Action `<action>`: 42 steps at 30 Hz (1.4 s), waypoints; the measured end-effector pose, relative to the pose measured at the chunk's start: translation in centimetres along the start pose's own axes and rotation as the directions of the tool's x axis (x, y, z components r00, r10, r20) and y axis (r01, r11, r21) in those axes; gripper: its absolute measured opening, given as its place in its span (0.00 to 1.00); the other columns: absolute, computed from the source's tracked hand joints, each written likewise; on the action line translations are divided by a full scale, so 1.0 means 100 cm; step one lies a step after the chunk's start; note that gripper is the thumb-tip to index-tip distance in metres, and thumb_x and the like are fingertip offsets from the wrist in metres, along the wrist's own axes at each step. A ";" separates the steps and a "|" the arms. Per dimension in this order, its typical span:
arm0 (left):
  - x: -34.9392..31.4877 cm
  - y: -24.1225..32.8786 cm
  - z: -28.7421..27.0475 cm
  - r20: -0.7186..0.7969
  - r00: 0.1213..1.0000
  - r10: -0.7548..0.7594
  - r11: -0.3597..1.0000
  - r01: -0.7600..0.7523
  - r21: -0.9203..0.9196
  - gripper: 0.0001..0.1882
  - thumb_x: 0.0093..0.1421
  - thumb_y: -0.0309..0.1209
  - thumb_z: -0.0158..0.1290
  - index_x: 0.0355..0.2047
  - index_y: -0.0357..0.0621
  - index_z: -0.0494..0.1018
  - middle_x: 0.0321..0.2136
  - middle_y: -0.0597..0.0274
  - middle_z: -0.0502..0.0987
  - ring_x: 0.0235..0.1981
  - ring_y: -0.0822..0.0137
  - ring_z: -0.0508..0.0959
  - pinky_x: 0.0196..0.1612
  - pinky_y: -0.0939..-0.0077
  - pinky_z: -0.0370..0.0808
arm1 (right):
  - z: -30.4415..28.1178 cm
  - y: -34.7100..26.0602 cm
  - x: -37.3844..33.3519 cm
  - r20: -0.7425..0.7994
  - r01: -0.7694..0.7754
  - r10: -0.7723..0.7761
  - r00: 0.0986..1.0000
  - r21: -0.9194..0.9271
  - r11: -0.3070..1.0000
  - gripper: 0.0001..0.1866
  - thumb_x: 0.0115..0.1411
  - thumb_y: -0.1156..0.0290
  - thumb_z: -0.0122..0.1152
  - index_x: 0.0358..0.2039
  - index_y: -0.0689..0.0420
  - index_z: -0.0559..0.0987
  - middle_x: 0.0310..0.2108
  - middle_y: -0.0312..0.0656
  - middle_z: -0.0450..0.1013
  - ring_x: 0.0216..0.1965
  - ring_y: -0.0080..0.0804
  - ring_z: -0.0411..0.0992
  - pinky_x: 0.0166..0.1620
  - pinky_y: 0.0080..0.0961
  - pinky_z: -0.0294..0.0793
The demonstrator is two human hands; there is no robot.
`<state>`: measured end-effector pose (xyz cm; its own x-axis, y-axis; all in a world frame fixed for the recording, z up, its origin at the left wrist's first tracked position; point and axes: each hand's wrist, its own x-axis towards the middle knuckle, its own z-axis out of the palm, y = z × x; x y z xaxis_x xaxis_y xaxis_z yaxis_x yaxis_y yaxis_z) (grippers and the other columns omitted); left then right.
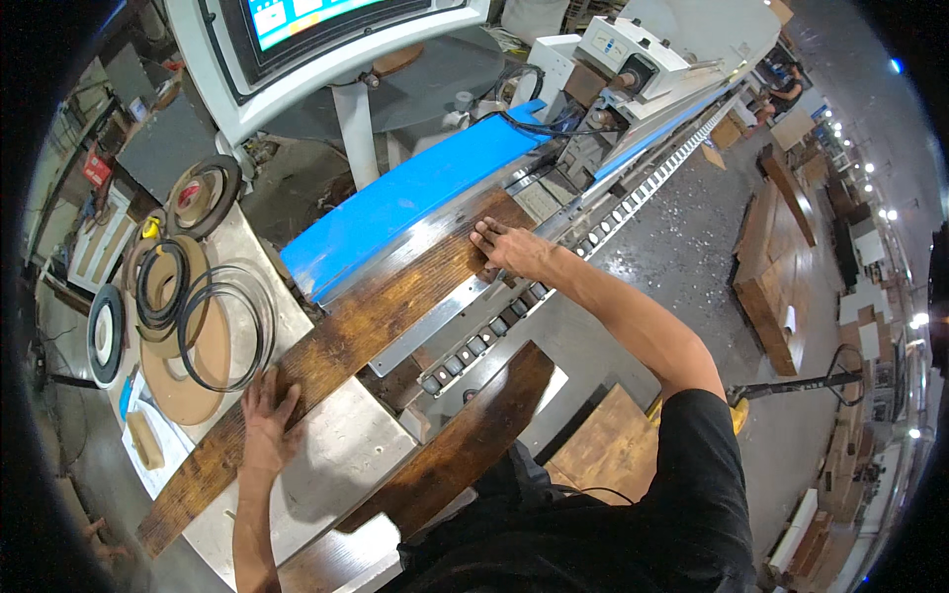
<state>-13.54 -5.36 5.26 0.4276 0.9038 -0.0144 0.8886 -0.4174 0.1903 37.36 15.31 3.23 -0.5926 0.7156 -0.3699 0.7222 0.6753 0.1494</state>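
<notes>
A long dark-brown wooden board [361, 331] lies slantwise across a metal table and the bed of a machine with a blue guard [425, 198]. My left hand [267, 420] is open, its spread fingers resting on the board's near-left part. Farther along, toward the machine head, my right hand [512, 249] lies on the board's far end. Its fingers stretch over the top face, and the thumb is by the near edge. Below, closer to my body, a second dark-brown board [465, 445] rests; my clothing hides part of it.
Edge-band rolls and black coils [227, 326] crowd the table [331, 465] at left. A roller track [484, 341] runs toward the far right beside the machine head [633, 59]. A screen [306, 20] hangs above. Stacked boards [771, 267] and a pallet-jack handle [801, 385] stand right.
</notes>
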 end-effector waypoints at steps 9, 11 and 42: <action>0.154 0.097 0.086 -0.320 0.914 0.250 0.927 -0.321 -0.193 0.33 0.60 0.27 0.61 0.66 0.45 0.66 0.69 0.52 0.62 0.71 0.48 0.58 0.71 0.48 0.58 | 0.015 0.010 -0.002 0.000 0.030 -0.030 1.000 -0.161 0.987 0.39 0.71 0.52 0.47 0.71 0.69 0.53 0.72 0.57 0.51 0.74 0.51 0.47 0.70 0.37 0.62; 0.163 0.102 0.087 -0.361 0.903 0.232 0.923 -0.322 -0.213 0.30 0.58 0.25 0.61 0.62 0.42 0.71 0.67 0.51 0.64 0.70 0.48 0.61 0.70 0.48 0.60 | 0.015 0.015 -0.005 -0.007 0.020 -0.021 1.000 -0.101 0.995 0.39 0.71 0.52 0.48 0.70 0.68 0.54 0.73 0.56 0.51 0.74 0.52 0.47 0.69 0.36 0.64; 0.367 0.250 0.117 -0.341 0.906 0.253 0.910 -0.343 -0.235 0.26 0.60 0.30 0.59 0.57 0.32 0.72 0.64 0.44 0.67 0.68 0.44 0.62 0.70 0.42 0.54 | 0.040 0.095 -0.043 -0.218 -0.015 0.018 0.976 0.016 1.000 0.29 0.67 0.68 0.50 0.63 0.74 0.64 0.65 0.67 0.60 0.68 0.60 0.60 0.62 0.40 0.74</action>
<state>26.33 16.27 -1.99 0.5555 0.7450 0.3694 0.6228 -0.6671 0.4088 48.19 17.93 2.60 -0.6428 0.7496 -0.1578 0.7367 0.6614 0.1408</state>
